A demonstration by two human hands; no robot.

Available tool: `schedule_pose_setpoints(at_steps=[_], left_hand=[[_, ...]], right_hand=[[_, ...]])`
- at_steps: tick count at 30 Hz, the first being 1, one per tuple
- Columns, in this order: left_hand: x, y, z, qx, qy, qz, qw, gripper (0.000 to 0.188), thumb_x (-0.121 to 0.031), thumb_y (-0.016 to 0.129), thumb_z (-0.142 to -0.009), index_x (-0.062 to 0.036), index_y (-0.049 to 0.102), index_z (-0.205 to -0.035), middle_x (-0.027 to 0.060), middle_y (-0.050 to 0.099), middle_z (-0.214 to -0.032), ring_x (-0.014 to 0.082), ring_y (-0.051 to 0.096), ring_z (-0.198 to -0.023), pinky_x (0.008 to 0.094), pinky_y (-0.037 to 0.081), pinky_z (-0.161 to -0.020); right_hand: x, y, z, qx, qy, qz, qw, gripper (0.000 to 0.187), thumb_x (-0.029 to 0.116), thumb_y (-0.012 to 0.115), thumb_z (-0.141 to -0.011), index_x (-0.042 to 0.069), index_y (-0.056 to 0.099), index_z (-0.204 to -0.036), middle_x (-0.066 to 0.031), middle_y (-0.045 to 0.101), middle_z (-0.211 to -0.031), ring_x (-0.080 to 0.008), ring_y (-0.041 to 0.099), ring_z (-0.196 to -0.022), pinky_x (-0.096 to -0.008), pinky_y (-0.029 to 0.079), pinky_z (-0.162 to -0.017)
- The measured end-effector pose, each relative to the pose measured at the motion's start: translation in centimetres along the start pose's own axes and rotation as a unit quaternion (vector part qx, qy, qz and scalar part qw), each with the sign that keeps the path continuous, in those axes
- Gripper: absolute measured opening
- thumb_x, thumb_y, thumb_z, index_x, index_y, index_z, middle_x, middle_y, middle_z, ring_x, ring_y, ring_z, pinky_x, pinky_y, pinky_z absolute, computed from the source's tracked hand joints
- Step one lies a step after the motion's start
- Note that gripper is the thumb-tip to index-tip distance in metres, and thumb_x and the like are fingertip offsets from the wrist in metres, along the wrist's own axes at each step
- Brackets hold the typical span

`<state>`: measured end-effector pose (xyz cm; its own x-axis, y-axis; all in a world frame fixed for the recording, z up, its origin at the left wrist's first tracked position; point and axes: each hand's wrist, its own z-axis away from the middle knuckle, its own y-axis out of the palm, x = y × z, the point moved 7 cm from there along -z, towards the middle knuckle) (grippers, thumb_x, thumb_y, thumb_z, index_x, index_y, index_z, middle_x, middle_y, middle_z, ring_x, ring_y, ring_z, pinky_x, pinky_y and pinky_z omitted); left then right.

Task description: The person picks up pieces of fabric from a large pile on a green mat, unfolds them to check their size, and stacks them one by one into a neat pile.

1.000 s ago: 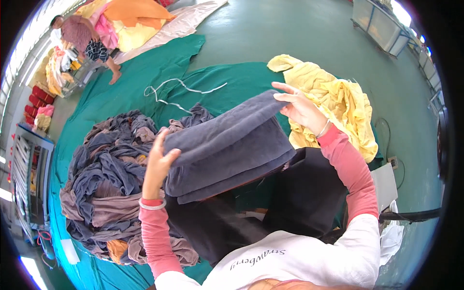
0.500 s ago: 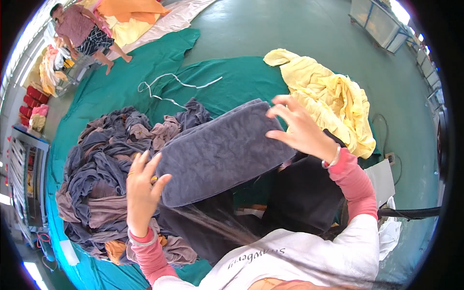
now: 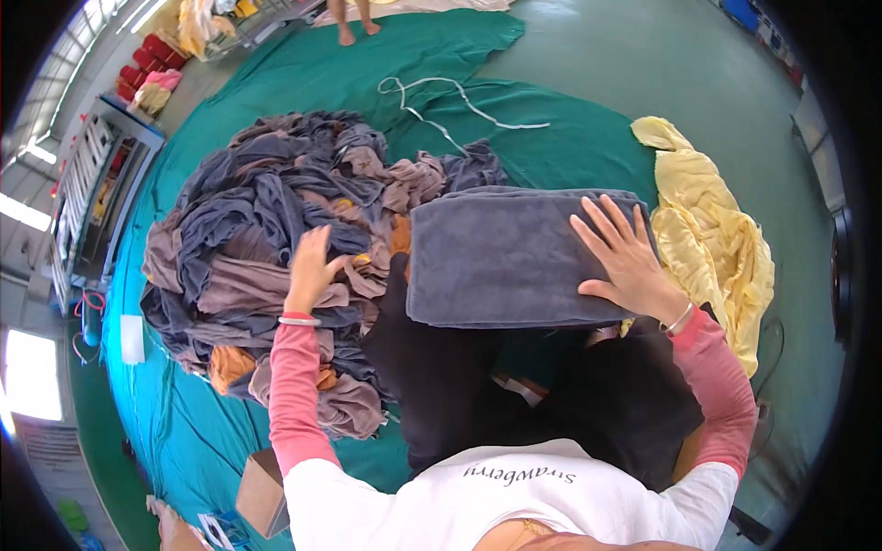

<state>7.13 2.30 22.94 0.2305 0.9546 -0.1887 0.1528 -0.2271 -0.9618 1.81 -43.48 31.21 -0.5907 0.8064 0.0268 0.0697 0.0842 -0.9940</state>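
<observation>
- Now we have our right hand (image 3: 632,262) pressed flat on the folded grey towel (image 3: 514,257), fingers spread wide and gripping nothing.
- That towel lies across our lap, between the heap of towels and the yellow cloth (image 3: 712,248), its long edges running left to right.
- Our left hand (image 3: 312,266) reaches into the heap of grey and brown towels (image 3: 266,239), fingers open and resting on the crumpled cloth; we cannot tell whether it has pinched any of it.
- Under everything spreads a green sheet (image 3: 367,73) on the floor, with a white cord (image 3: 441,106) looped on it beyond the heap.
- At the top edge stand another person's bare feet (image 3: 354,32).
- A small cardboard box (image 3: 262,491) sits by our left elbow.
</observation>
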Motion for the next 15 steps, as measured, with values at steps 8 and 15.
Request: schedule_pose_setpoints(at_steps=[8,15], left_hand=[[15.3,5.9,13.4,0.264,-0.199,-0.428,0.841,0.04,-0.027,0.055,-0.081,-0.0178,0.052,-0.12,0.0102,0.018,-0.148,0.0316,0.01,-0.137,0.0625,0.0,-0.104],[15.8,8.7,12.2,0.188,-0.22,-0.344,0.893,0.012,-0.016,0.047,-0.083,-0.0157,0.055,-0.092,0.0038,0.06,-0.1,0.0228,0.059,-0.098,0.0632,0.014,-0.102]], right_hand=[[0.9,-0.3,-0.6,-0.011,-0.003,-0.01,1.0,0.079,0.057,0.054,-0.076,0.014,0.03,-0.138,-0.0113,0.024,-0.144,-0.033,0.019,-0.133,-0.0606,0.015,-0.102],[0.8,-1.8,-1.2,-0.02,-0.025,-0.086,0.996,0.069,0.047,0.06,-0.077,0.012,0.038,-0.133,-0.0154,0.034,-0.136,-0.0336,0.026,-0.13,-0.0641,0.018,-0.098]])
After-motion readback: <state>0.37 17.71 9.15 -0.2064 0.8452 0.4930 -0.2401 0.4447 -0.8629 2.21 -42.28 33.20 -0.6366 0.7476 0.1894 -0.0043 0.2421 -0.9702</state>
